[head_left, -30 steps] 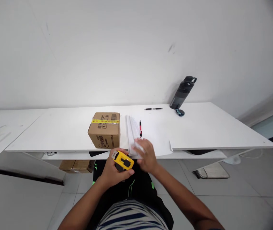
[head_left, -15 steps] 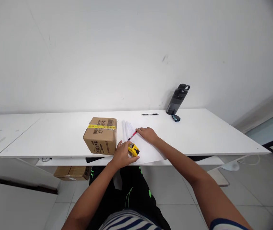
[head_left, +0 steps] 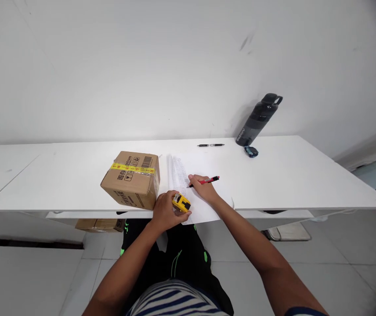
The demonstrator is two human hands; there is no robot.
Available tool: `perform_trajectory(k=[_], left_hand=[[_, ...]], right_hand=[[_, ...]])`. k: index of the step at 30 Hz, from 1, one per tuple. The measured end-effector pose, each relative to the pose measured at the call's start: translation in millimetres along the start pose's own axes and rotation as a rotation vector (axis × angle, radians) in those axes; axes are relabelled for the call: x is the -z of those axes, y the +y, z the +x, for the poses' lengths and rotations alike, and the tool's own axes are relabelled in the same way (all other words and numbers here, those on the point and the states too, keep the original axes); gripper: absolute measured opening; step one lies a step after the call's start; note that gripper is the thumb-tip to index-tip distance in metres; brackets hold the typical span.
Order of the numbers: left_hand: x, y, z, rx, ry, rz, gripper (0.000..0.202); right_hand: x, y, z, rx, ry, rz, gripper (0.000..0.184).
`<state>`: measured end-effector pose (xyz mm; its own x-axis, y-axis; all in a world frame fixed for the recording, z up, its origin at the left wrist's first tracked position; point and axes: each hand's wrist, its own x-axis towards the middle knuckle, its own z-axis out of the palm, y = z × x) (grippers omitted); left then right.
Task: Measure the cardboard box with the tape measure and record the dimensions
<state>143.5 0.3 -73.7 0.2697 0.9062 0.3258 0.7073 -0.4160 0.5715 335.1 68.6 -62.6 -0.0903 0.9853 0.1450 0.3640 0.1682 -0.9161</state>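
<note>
In my left hand [head_left: 167, 211] is a yellow and black tape measure [head_left: 182, 203], held over the lower left part of an open notebook [head_left: 204, 213]. My right hand [head_left: 204, 188] grips a red and black pen [head_left: 210, 180]. The pen's tip points down and left at the page, close to rows of handwriting; whether it touches the paper I cannot tell. A brown cardboard box [head_left: 130, 175] stands just left of my left hand, with yellow printed tape across its top.
On the white table [head_left: 283, 184], a black pen [head_left: 211, 145] lies behind the notebook. A dark water bottle [head_left: 257, 120] stands near the wall, with a small dark blue object [head_left: 251, 152] before it. Another cardboard box [head_left: 100, 224] sits below the tabletop.
The red pen has turned round in my right hand and now sits in a writing grip, tip toward the page. My left hand still holds the tape measure. The view has shifted slightly.
</note>
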Motion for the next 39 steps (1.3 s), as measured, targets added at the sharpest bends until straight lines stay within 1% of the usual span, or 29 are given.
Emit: perform_trajectory(k=[4,9,14,20,25,29,34,39], left_hand=[[-0.9,-1.4,0.2,-0.017,0.009,-0.009,0.064],[-1.2,-1.8,0.0,-0.021,-0.001,-0.021,0.063],[-0.6,-1.3,0.3,-0.006,-0.010,-0.021,0.063],[-0.7,-1.7,0.0,-0.020,-0.007,-0.030,0.062],[0.0,-1.4,-1.4,-0.011,-0.018,-0.038,0.063],[0.5,-1.1,-1.6,0.002,-0.021,-0.035,0.063],[0.4,-0.3,-1.1,-0.019,-0.008,-0.042,0.062],[-0.9,-1.0,-1.7,-0.013,-0.001,-0.044,0.063]], right_hand=[[-3.5,-0.1,-0.6,-0.039,0.037,-0.031,0.045],[-4.2,2.7,-1.1,-0.036,-0.001,-0.032,0.043],[-3.6,3.8,-1.3,-0.027,0.008,-0.034,0.041],[-4.2,2.2,-2.1,-0.041,0.067,-0.043,0.040],[-3.7,2.5,-1.5,-0.043,0.026,-0.035,0.040],[-4.2,2.7,-1.6,-0.052,0.052,-0.034,0.039],[-5.0,0.4,-3.0,-0.059,0.101,-0.037,0.037],[-4.1,-0.6,-3.1,-0.063,0.063,-0.036,0.038]])
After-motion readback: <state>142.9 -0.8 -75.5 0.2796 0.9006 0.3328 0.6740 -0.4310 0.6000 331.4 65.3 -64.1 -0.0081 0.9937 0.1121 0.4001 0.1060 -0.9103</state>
